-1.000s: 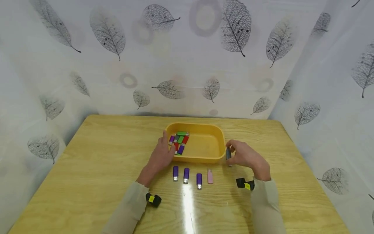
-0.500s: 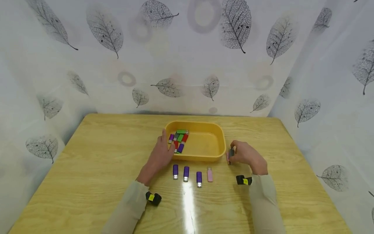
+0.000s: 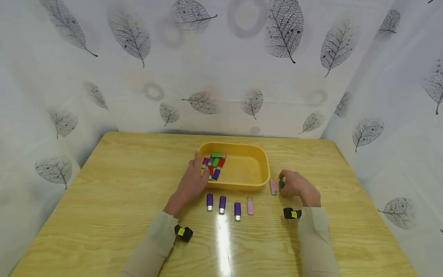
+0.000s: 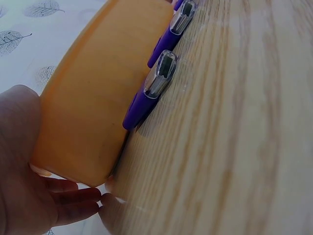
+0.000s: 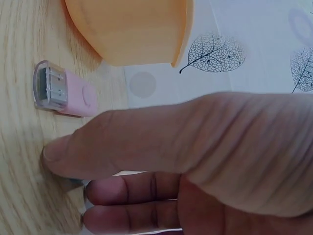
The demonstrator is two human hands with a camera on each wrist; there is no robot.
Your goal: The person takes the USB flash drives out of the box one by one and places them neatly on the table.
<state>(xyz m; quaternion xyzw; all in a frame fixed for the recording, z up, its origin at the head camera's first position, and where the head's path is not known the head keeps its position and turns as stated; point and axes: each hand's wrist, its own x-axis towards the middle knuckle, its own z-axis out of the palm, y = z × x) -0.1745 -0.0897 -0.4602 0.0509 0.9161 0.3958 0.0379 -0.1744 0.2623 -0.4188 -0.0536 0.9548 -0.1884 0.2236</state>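
Note:
My left hand (image 3: 191, 179) grips the left end of the yellow plastic tray (image 3: 242, 186), thumb at the rim and fingers round the outer wall in the left wrist view. Inside the tray's left part lie several USB sticks (image 3: 216, 162), green, red, purple and grey. To the right of the tray, my right hand (image 3: 297, 185) pinches a grey USB stick (image 3: 282, 184) at the tabletop. The thumb hides most of that stick in the right wrist view. Between this hand and the tray lies a pink USB stick (image 5: 78, 95) with a clear cap.
In front of the tray lie three purple USB sticks, including the leftmost purple stick (image 3: 210, 202), and another pink stick (image 3: 250, 206). The wooden table (image 3: 121, 184) ends at a leaf-patterned curtain (image 3: 225, 69) behind and at the sides.
My right hand has moved the grey USB stick to the right, away from the tray. The pink stick beside the tray has come into full sight. My left hand stays at the tray.

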